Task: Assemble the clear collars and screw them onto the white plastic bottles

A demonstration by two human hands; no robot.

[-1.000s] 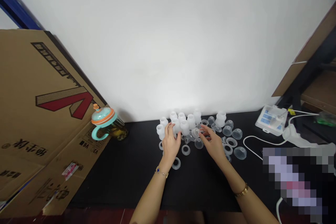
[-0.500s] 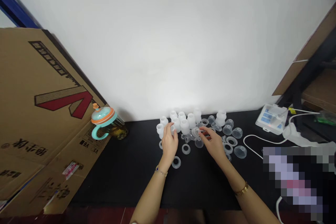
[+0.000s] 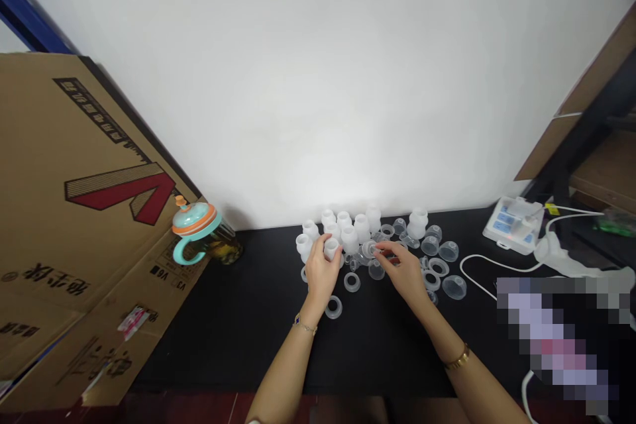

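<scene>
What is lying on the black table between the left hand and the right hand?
In the head view, a clear plastic ring lies flat on the black table between the left hand and the right hand.

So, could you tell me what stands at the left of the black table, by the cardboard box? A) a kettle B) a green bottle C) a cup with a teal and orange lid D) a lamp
C: a cup with a teal handle and a teal and orange lid stands against the box, left of the hands.

black table [image 3: 238, 338], plastic parts [image 3: 422, 258], mug [image 3: 201, 233]
</scene>
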